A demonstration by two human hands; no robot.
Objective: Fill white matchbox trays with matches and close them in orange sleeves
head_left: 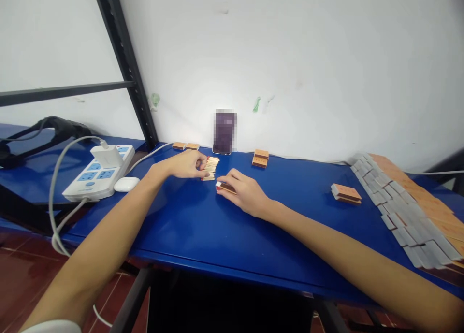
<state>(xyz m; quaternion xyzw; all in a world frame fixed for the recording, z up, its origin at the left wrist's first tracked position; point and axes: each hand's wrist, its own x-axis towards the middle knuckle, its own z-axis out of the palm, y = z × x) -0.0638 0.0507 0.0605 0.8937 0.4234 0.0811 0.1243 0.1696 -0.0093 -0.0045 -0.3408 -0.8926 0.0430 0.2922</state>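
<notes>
A small pile of wooden matches (210, 166) with red heads lies on the blue table. My left hand (185, 164) is at the pile's left end, thumb and fingers curled around the match ends. In my right hand (250, 193), just right of the pile, is a matchbox (226, 187), held on its side between thumb and fingers. Its white end faces the matches. How full the box is cannot be seen.
Two matchboxes (185, 146) lie at the back left, and two stacked matchboxes (260, 158) behind my right hand. More matchboxes (346, 193) and long overlapping rows of matchboxes (406, 207) are on the right. A phone (224, 132) leans on the wall; a power strip (99, 176) stands left.
</notes>
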